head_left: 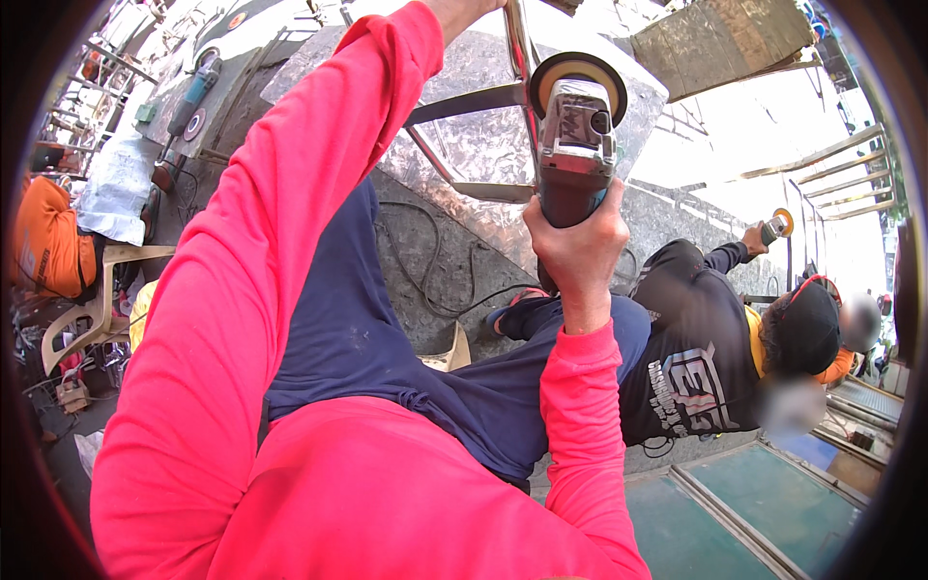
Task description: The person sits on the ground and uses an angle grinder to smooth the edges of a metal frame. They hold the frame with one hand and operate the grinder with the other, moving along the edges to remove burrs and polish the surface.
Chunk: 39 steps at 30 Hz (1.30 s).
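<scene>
An angle grinder (pixel 570 145) with a round disc (pixel 583 63) at its far end is in my right hand (pixel 583 242), whose fingers wrap round its dark body. The disc is beside an upright bar of a shiny metal frame (pixel 522 58); I cannot tell whether they touch. My left arm stretches far forward, and my left hand (pixel 462 14) is at the top edge, next to the frame's upper bar. Its fingers are mostly cut off by the picture's edge, so their grip is hidden. The frame stands over a worn, scuffed metal sheet (pixel 387 58).
Close on my right, a co-worker in a black shirt (pixel 691 338) holds another grinder (pixel 776 225). A person in orange (pixel 53 237) is at the left. A blue grinder (pixel 196 97) lies at the upper left. A black cable (pixel 425 280) loops across the floor. Glass panels (pixel 764 493) lie lower right.
</scene>
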Each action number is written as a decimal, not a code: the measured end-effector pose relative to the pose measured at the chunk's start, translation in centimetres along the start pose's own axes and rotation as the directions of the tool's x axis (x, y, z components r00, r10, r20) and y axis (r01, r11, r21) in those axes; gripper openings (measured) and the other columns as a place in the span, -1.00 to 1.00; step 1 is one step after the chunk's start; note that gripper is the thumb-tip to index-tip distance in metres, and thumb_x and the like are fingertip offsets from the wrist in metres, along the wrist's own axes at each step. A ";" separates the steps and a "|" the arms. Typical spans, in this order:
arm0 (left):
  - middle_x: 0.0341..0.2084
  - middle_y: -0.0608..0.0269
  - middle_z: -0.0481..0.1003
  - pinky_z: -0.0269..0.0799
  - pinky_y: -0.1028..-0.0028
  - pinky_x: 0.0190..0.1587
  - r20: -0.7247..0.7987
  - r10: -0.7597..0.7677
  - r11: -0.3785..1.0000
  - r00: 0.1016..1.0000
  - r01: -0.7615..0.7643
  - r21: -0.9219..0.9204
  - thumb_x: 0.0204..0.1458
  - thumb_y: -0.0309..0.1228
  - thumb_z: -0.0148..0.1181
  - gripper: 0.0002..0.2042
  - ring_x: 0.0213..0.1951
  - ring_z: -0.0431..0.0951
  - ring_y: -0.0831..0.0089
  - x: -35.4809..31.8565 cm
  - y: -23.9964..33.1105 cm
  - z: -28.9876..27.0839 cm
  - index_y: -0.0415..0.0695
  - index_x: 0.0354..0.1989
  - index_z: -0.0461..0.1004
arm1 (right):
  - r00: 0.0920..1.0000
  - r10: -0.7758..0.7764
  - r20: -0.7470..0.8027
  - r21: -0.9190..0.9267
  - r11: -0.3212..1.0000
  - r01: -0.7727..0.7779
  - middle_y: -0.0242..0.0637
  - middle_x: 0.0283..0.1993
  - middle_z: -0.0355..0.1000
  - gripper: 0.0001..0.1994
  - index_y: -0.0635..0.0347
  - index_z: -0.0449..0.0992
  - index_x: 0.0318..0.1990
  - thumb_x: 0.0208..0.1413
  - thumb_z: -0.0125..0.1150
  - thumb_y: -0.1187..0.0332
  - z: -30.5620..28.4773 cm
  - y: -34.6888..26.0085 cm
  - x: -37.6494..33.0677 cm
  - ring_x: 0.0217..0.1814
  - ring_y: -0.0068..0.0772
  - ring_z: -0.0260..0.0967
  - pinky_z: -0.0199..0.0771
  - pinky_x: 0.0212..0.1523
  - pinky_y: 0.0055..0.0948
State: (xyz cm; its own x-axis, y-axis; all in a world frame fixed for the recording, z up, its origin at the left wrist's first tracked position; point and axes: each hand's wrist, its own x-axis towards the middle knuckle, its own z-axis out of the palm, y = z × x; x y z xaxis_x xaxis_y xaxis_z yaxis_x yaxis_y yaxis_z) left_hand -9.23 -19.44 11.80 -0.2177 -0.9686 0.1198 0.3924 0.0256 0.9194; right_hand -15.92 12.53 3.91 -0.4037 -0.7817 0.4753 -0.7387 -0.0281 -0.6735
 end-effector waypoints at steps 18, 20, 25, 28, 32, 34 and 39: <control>-0.73 0.47 0.21 0.23 0.44 -0.71 0.008 -0.044 0.999 0.999 0.044 -0.009 0.30 -0.05 0.20 -0.66 -0.76 0.24 0.59 0.5 0.2 -1.0 0.01 -0.38 0.31 | 0.997 0.072 -0.014 0.078 0.994 -0.071 0.00 -0.45 0.53 -0.45 0.34 0.34 -0.06 -0.15 0.50 0.28 -0.4 -0.1 0.5 -0.42 0.11 0.60 0.59 -0.37 -0.11; -0.73 0.48 0.21 0.23 0.45 -0.71 0.000 -0.042 0.999 0.999 0.042 -0.006 0.31 -0.05 0.19 -0.66 -0.76 0.23 0.59 0.6 0.1 -1.2 0.01 -0.37 0.33 | 0.997 0.078 -0.002 0.082 0.994 -0.078 0.00 -0.45 0.53 -0.45 0.34 0.34 -0.07 -0.15 0.50 0.28 -0.6 -0.3 0.3 -0.42 0.11 0.61 0.59 -0.38 -0.11; -0.74 0.49 0.19 0.22 0.45 -0.72 0.017 -0.033 0.999 0.999 0.033 -0.008 0.32 -0.04 0.18 -0.67 -0.76 0.22 0.60 0.6 0.1 -1.2 0.01 -0.36 0.34 | 0.999 0.049 0.013 0.102 0.993 -0.051 0.02 -0.45 0.53 -0.46 0.36 0.34 -0.08 -0.14 0.49 0.28 -0.5 -0.9 0.1 -0.42 0.12 0.61 0.58 -0.38 -0.10; -0.75 0.51 0.18 0.22 0.46 -0.71 0.037 -0.038 0.999 0.999 0.038 -0.017 0.32 -0.04 0.17 -0.67 -0.77 0.21 0.61 0.5 0.2 -1.1 0.01 -0.36 0.34 | 0.997 0.065 0.031 0.107 0.992 -0.068 0.03 -0.46 0.53 -0.46 0.37 0.34 -0.07 -0.15 0.49 0.29 -0.3 -1.1 0.1 -0.42 0.13 0.60 0.58 -0.39 -0.10; -0.75 0.53 0.17 0.22 0.47 -0.71 0.038 -0.019 1.000 0.999 0.020 -0.019 0.32 -0.03 0.17 -0.66 -0.77 0.20 0.62 0.5 -0.1 -1.0 0.02 -0.37 0.34 | 0.996 0.078 0.032 0.107 0.991 -0.081 0.04 -0.47 0.52 -0.47 0.37 0.34 -0.08 -0.15 0.48 0.29 -0.2 -0.9 0.2 -0.43 0.14 0.60 0.58 -0.38 -0.09; -0.75 0.52 0.17 0.22 0.47 -0.71 0.048 -0.020 1.000 0.999 0.021 -0.021 0.32 -0.02 0.17 -0.65 -0.77 0.19 0.62 0.5 -0.1 -1.0 0.02 -0.38 0.34 | 0.996 0.077 0.034 0.095 0.992 -0.079 0.04 -0.47 0.52 -0.47 0.37 0.34 -0.08 -0.14 0.48 0.29 -0.3 -0.7 0.2 -0.42 0.14 0.60 0.58 -0.38 -0.08; -0.73 0.47 0.21 0.22 0.46 -0.72 0.008 0.001 1.000 1.000 -0.001 -0.026 0.31 -0.02 0.19 -0.65 -0.77 0.20 0.59 0.0 0.6 -1.3 -0.01 -0.35 0.34 | 0.994 0.106 0.038 0.103 0.989 -0.109 0.04 -0.46 0.54 -0.46 0.37 0.34 -0.08 -0.15 0.49 0.28 -0.5 -0.6 0.0 -0.41 0.13 0.61 0.59 -0.37 -0.09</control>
State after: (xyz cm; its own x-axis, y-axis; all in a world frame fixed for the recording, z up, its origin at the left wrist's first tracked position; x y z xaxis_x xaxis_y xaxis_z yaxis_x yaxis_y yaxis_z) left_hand -7.85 -19.77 11.85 -0.2241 -0.9667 0.1239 0.4155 0.0203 0.9094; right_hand -15.75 12.81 4.61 -0.4589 -0.8034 0.3793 -0.6302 -0.0066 -0.7764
